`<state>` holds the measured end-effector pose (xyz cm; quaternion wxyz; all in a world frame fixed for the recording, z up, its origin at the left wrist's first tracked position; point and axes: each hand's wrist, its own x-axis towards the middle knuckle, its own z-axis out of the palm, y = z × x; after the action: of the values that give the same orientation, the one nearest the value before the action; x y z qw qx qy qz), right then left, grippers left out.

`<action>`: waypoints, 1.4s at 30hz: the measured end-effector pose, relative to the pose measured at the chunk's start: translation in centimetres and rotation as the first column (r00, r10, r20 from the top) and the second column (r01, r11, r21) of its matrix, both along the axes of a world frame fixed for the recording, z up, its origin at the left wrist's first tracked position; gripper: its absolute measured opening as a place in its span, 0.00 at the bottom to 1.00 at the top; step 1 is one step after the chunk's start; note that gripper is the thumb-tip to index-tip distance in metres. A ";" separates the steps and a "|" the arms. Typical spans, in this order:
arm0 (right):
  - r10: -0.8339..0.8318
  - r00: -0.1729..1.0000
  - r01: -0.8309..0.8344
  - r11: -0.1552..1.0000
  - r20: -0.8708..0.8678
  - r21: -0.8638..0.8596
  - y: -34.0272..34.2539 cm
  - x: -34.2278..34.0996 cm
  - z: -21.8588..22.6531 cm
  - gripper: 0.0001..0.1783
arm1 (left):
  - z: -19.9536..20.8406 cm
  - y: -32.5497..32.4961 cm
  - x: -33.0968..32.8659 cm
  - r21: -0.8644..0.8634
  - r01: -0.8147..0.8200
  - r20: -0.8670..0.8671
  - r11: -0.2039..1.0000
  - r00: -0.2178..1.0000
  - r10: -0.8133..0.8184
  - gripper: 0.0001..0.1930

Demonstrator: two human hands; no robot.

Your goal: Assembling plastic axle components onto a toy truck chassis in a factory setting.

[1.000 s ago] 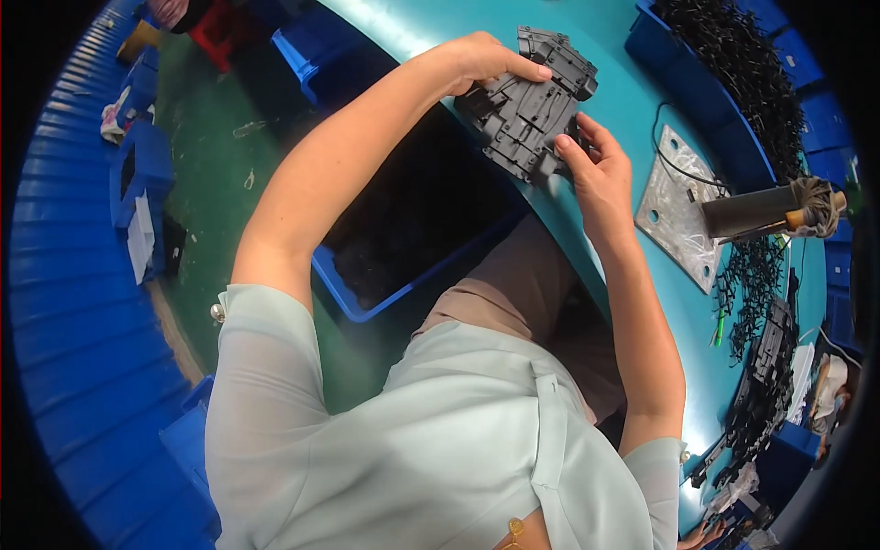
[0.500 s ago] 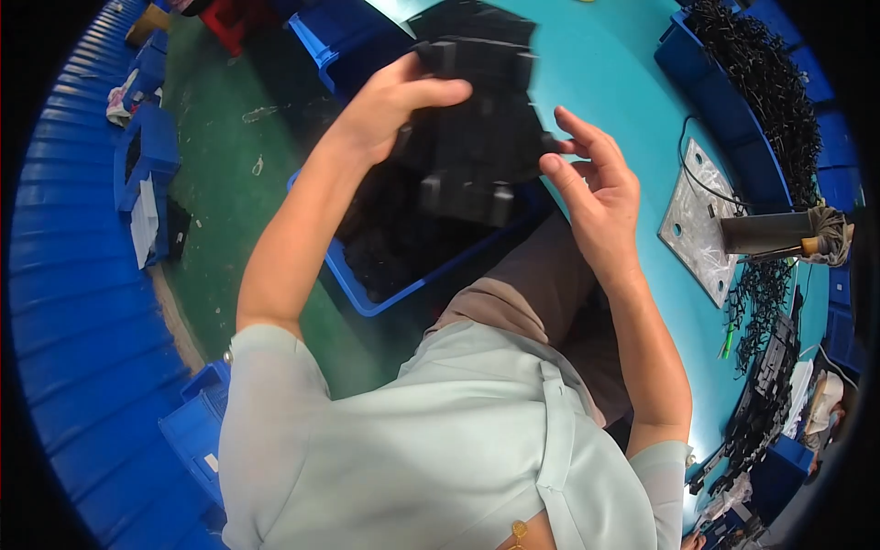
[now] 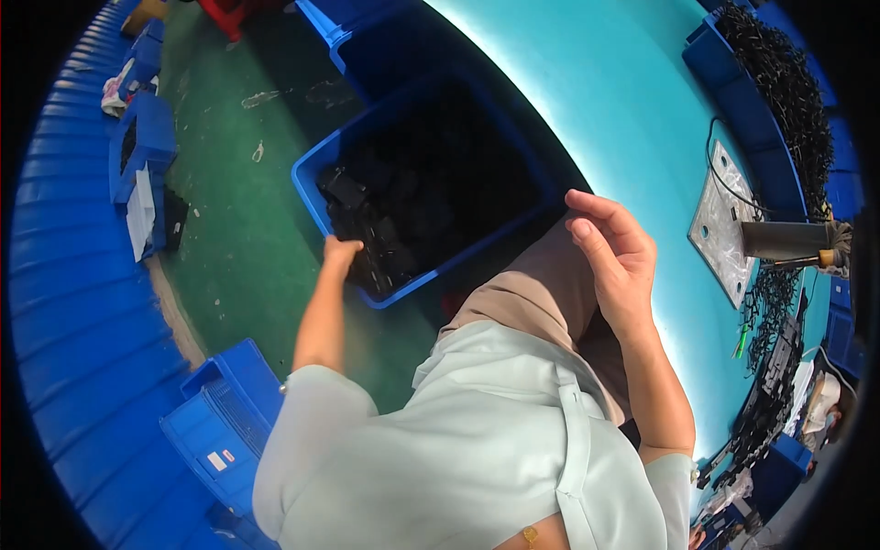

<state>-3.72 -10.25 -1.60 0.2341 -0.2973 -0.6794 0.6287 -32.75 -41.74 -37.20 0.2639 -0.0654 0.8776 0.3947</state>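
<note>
My left hand [image 3: 342,249] reaches down over the near-left wall of a deep blue bin [image 3: 362,117]. Its thumb lies over the edge of a black molded plastic part [image 3: 374,252] just inside; the fingers are mostly hidden below. More dark parts lie in the bin, too shadowed to tell apart. Raised over my lap beside the table edge, my right hand [image 3: 626,266] is empty, with its fingers loosely curled and the thumb apart from the palm.
The turquoise table [image 3: 632,119] curves along my right. On it are a metal plate fixture [image 3: 720,220] with a cable, a blue bin [image 3: 747,105] of small black pieces, a green tool [image 3: 742,341] and rows of black parts. Blue crates [image 3: 225,412] stand at left on the green floor.
The black part, held up in front of me by my left hand, has gone down into the blue bin with it. My right hand has drawn away slightly and lower.
</note>
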 end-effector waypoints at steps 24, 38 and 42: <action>0.093 0.987 -0.085 0.994 0.134 -0.065 -1.1 2.3 -0.6 0.13 | -0.7 1.8 12.6 -0.660 0.013 -0.022 0.751 0.999 -0.037 0.45; 0.101 0.973 -0.098 0.995 0.207 -0.026 -1.3 3.3 -1.4 0.11 | -2.6 3.1 11.9 -0.557 0.202 -0.132 0.805 0.936 -0.326 0.27; 0.153 0.947 -0.142 0.988 0.282 -0.056 -1.2 2.9 -1.0 0.13 | -2.9 6.4 12.9 -0.498 0.119 -0.244 0.859 0.931 -0.271 0.12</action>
<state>-0.80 -11.48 -2.56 0.0807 -0.3373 -0.7152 0.6068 -19.80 -35.38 -40.14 0.1399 0.0241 0.9794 0.1435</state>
